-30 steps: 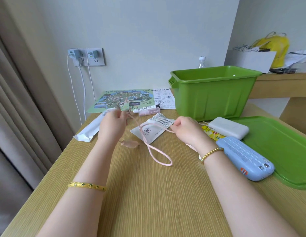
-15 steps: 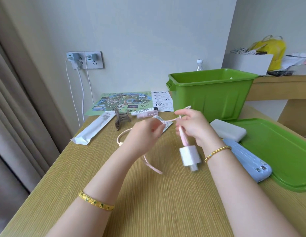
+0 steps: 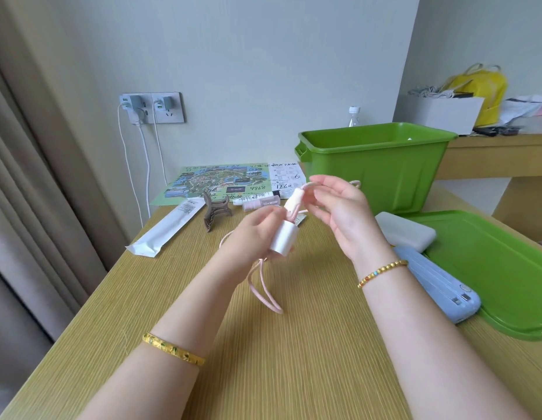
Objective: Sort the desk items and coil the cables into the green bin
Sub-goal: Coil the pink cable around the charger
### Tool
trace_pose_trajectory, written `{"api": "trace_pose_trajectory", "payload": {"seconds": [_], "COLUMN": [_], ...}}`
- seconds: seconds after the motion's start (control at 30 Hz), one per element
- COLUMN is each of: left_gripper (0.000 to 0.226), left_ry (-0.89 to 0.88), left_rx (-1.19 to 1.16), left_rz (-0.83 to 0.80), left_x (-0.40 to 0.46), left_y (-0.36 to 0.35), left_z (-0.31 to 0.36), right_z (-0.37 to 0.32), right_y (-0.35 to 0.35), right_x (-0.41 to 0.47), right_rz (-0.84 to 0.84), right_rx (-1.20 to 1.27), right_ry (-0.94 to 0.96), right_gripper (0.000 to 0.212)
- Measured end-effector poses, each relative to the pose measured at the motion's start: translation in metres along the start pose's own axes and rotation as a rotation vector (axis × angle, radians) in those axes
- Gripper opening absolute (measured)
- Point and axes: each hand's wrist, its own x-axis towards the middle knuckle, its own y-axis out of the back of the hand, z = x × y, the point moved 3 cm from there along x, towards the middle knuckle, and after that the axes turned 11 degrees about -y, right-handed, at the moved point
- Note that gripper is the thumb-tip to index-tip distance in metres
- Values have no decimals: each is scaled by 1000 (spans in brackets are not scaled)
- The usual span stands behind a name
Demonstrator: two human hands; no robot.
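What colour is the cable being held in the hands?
Pale pink, clearest in the head view where the cable loops below the left hand.

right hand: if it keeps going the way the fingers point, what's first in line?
The right hand points up-left at the pink cable plug above the white charger; likely that first. Depth is unclear.

I see the desk [image 3: 294, 359] carrying a bin [image 3: 375, 174] and lid [image 3: 491, 268] along its right edge, a map [image 3: 215, 183] at the far edge.
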Motion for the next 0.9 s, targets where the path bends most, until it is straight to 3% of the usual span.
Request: {"api": "trace_pose_trajectory", "payload": {"seconds": [0.1, 0.17, 0.2, 0.27, 0.33, 0.5, 0.67, 0.8, 0.87, 0.9], "left_gripper": [19, 22, 26, 26, 23, 21, 20, 19, 21, 21], "left_ry": [128, 162, 146, 78, 21, -21, -108, -35, -14, -10], "left_rx": [-255, -324, -319, -326, -345, -197, -185, -154, -45, -27], "left_rz": [56, -38, -83, -64, 53, 295, 422, 456, 476, 502], "left_x": [0, 0, 0, 2, 6, 9, 13, 14, 13, 13], "left_y": [3, 3, 3, 9, 20, 36, 48, 57, 58, 60], "left_z": [-1, -2, -2, 1, 4, -1, 2, -5, -9, -9], "right_z": [-1, 0, 1, 5, 9, 11, 12, 7, 4, 3], "right_y": [4, 6, 5, 3, -3, -15, -1, -5, -2, 1], "right_x": [2, 1, 1, 1, 2, -5, -2, -2, -1, 0], "right_rz": [241, 430, 480, 423, 283, -62, -95, -121, -65, 0], "right_rx": [-659, -1037, -1186, -1332, -1290, -844, -448, 30, 2, -203], "right_ry": [238, 399, 464, 474, 381, 36, -158, -79, -20, 48], "right_gripper": [16, 13, 14, 12, 14, 20, 27, 25, 23, 23]}}
